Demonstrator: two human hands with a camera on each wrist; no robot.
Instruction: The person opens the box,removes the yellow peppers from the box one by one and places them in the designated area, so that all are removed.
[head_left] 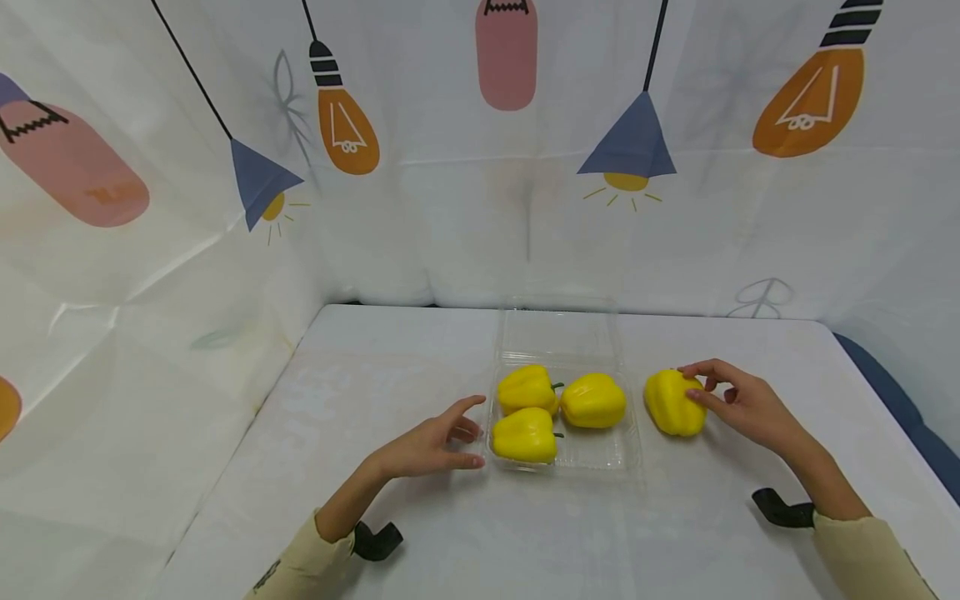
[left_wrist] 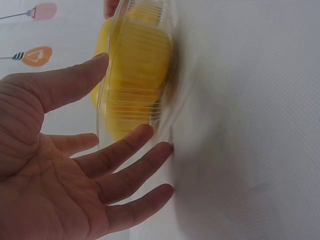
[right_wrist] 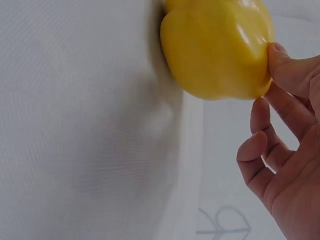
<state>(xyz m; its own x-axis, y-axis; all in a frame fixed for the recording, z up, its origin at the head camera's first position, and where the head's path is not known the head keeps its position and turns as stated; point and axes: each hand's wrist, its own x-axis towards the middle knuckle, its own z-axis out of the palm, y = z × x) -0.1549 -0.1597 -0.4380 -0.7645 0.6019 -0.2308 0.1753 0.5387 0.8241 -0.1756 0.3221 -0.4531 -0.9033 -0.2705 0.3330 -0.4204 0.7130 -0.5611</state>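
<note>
In the head view a clear plastic clamshell box [head_left: 592, 457] stands with its lid [head_left: 558, 333] folded back. Inside lie three yellow bell peppers: one upper left [head_left: 527, 388], one lower left [head_left: 524, 436] and one right [head_left: 594, 401]. Another yellow bell pepper [head_left: 675, 403] sits on the table right of the box. My right hand [head_left: 750, 408] pinches its upper right side between thumb and index finger; the right wrist view shows the thumb [right_wrist: 285, 65] against the pepper [right_wrist: 215, 50]. My left hand [head_left: 431, 446], fingers spread, is beside the box's left wall [left_wrist: 132, 65].
A white-covered table [head_left: 360, 367] carries everything. Behind it and to the left hangs a white sheet [head_left: 450, 225] printed with lamps and bulbs. A dark blue object [head_left: 885, 392] shows beyond the table's right edge. Black curved pieces [head_left: 378, 542] stick out at both cuffs.
</note>
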